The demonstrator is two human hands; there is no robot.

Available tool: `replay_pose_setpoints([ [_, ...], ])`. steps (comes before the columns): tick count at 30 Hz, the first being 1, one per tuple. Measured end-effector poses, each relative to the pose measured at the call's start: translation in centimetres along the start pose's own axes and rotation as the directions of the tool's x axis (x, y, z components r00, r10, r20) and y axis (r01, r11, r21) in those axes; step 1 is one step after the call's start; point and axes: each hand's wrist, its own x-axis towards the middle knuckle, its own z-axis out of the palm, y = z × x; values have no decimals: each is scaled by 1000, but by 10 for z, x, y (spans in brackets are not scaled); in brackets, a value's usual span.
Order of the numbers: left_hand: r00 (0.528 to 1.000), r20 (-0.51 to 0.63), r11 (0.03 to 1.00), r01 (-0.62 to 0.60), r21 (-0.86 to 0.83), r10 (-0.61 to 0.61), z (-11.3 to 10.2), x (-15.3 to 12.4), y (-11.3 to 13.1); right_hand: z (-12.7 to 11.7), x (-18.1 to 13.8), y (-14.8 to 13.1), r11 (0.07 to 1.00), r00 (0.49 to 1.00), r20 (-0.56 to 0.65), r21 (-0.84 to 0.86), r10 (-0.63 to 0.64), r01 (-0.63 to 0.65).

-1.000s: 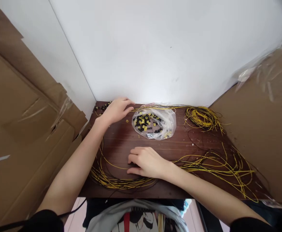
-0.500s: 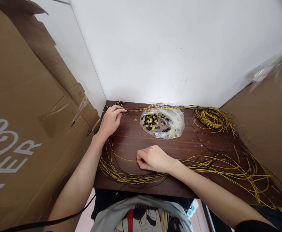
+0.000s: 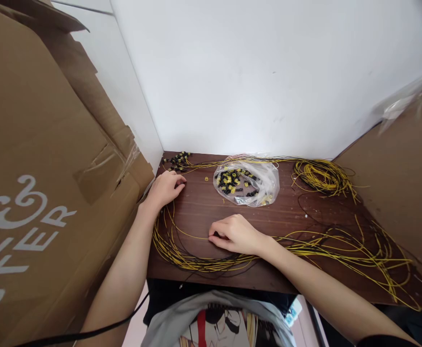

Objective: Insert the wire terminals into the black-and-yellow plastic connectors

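My right hand [image 3: 235, 234] is closed in a pinch over the middle of the brown table, at the end of a thin yellow wire [image 3: 191, 235]. A small dark piece shows between its fingers, too little of it visible to name. My left hand [image 3: 166, 188] rests near the table's left edge with fingers curled towards the thumb; what they hold, if anything, is hidden. Beneath and below it curves a bundle of yellow and black wires [image 3: 192, 264]. Just behind it lie small black-and-yellow connectors [image 3: 178, 160] with wires running right along the wall.
A clear plastic bag [image 3: 267, 183] holds several black and yellow parts. A coil of yellow wire [image 3: 319, 177] lies at the back right, and loose wires [image 3: 370, 260] spread at the right. Cardboard boxes flank the table [image 3: 196, 207] left [image 3: 52, 144] and right [image 3: 402, 168].
My left hand has drawn back towards me from the wires along the wall, its fingers now more curled. The connectors behind it show more. My right hand keeps its place on the wire.
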Motion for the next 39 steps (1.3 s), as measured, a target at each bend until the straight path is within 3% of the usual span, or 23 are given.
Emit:
replay_pose_setpoints([
  [5, 1000, -3, 991, 5, -133, -5, -2, 2, -1, -1, -2, 2, 996, 999, -24, 93, 21, -19],
  [9, 996, -52, 919, 44, -391, -70, -8, 2, 12, -3, -2, 5, 951, 993, -73, 300, 97, -71],
  [14, 999, -19, 713, 22, -700, -49, -14, 1, 37, -1, 0, 10, 741, 934, -123, 647, 334, -180],
  [18, 999, 19, 534, 2, -845, 26, -9, -1, 59, 2, 5, 18, 540, 856, -196, 834, 478, -111],
  [22, 987, 100, 369, 49, -928, 122, 2, -2, 79, 3, 7, 24, 531, 791, -303, 846, 531, -32],
  [26, 973, 142, 252, 94, -963, 180, 13, -2, 90, 2, 6, 26, 554, 777, -324, 832, 539, -38],
  [32, 963, 200, 236, 155, -959, 182, 20, -1, 91, -1, 5, 27, 612, 760, -346, 786, 551, -86],
  [35, 945, 247, 289, 181, -940, 214, 20, -1, 88, -6, 4, 29, 583, 733, -349, 809, 584, -79],
  [39, 923, 300, 359, 203, -911, 242, 19, 0, 84, -12, 4, 33, 507, 659, -381, 862, 648, 0],
])
